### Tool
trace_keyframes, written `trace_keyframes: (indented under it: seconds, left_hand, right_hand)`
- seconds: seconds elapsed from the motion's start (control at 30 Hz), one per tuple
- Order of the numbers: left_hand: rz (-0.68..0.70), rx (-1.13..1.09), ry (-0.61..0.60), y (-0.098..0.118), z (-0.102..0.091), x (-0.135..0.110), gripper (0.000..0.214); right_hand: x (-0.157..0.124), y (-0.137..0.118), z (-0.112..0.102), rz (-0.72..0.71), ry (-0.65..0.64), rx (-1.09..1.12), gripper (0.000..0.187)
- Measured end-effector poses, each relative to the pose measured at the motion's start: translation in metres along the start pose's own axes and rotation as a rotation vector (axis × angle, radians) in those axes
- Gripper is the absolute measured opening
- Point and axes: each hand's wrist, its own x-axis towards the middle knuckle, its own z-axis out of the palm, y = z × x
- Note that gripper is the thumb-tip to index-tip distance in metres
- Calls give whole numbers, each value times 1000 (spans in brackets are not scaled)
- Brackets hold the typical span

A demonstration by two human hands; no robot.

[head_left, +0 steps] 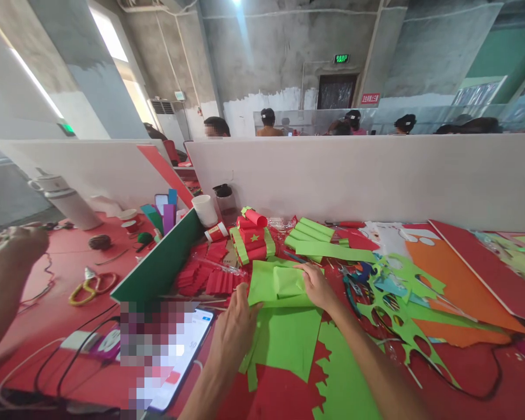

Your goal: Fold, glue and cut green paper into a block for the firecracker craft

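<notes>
A light-green craft sheet lies in front of me, with a paler, loosely folded green strip resting on it. My left hand grips the sheet's left edge, thumb along its near corner. At the right side, my right hand has its bent fingers closed on the sheet beside the folded strip. More flat green pieces lie beneath, nearer to me. Just beyond stands a red craft piece with green bands and a yellow star. Rolled green pieces are stacked to its right.
Red folded pieces sit beside a green board. A phone lies at front left, near yellow-handled scissors. Cut green scraps and tools lie right. Another person's hands are far left. A white partition stands behind.
</notes>
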Motion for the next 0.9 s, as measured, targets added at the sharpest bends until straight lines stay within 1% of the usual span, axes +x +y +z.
trace_keyframes:
  seconds: [0.1,0.17,0.2,0.23,0.3,0.37,0.43,0.53,0.63,0.7,0.77,0.83,0.9]
  left_hand:
    - [13,59,26,6,-2,-3,33]
    - [-16,105,57,5,-4,-1,29]
    - [-36,117,45,4,-5,0,26]
    - [-57,120,9,2,-7,1,24]
    - [-87,99,-103,0,-8,2,26]
    - [-98,24,-193,0,-8,4,28]
    - [-109,-137,-204,3,-4,5,27]
    - [-155,-545,-180,11,8,8,26]
    - [-169,-1077,-169,23,24,10,38]
    - [-184,-1339,-123,31,34,11,51]
    - [-235,-1450,-77,38,39,10,66]
    - [-312,-1477,0,43,40,10,80]
    - [-389,-1483,78,46,38,10,87]
  right_hand:
    - [-1,2,1,1,24,30,39]
    - [-1,3,1,2,34,43,39]
    - [-2,3,1,3,41,48,39]
    - [-2,4,2,5,49,51,39]
    - [-2,4,2,11,63,55,38]
    - [-3,5,3,17,71,56,38]
    - [-3,5,3,23,76,58,38]
    - [-4,5,2,22,87,69,37]
    - [-4,4,3,13,92,76,37]
    - [-4,5,3,10,90,73,36]
    - [-3,5,4,10,83,69,36]
    - [-3,5,4,12,77,65,36]
    - [-2,5,3,15,76,62,36]
